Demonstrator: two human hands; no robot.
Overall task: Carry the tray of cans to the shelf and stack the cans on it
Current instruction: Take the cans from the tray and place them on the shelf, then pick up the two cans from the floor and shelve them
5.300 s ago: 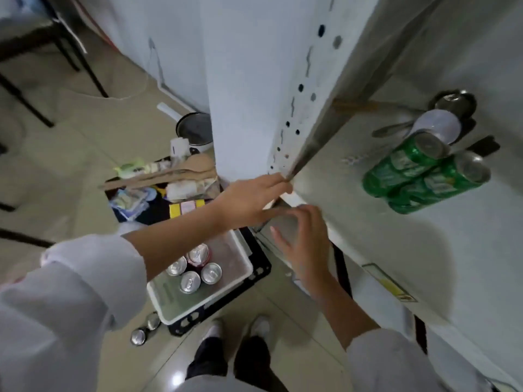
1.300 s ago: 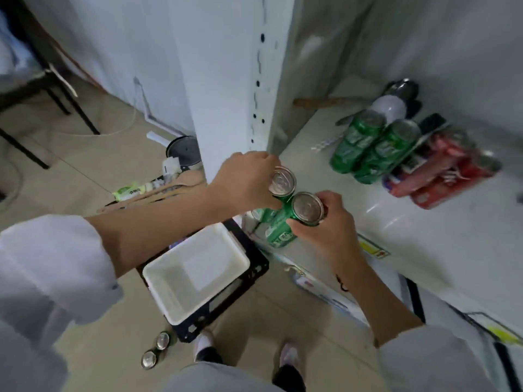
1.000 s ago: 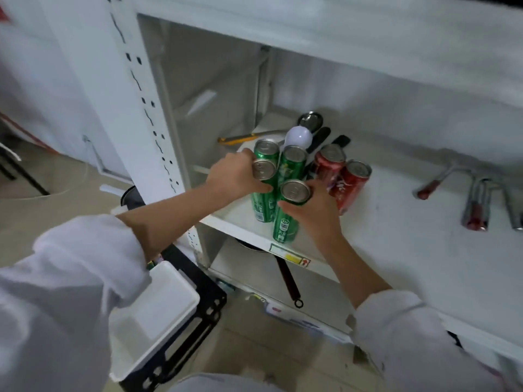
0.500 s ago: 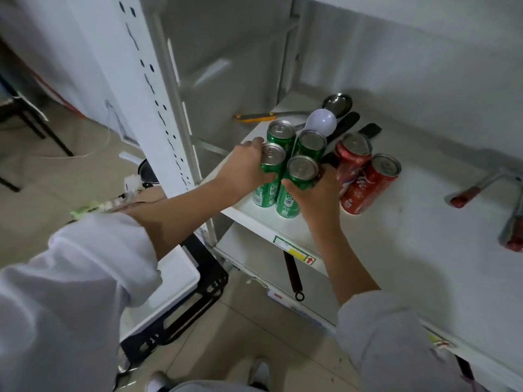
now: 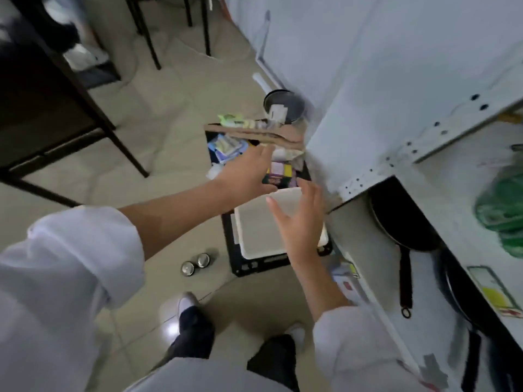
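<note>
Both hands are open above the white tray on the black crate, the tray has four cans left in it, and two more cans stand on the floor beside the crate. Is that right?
Not quite. The head view shows the white tray empty, with no cans in it. The rest holds: the left hand and right hand are open above it, it sits on the black crate, and two cans stand on the floor beside the crate.

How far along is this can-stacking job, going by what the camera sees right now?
Nearly done, it seems. The white tray on the black crate looks empty, and green cans show as a blur on the shelf. Nothing is in hand: left hand and right hand hover open above the tray. Two cans stand on the floor, possibly left to shelve.
</note>
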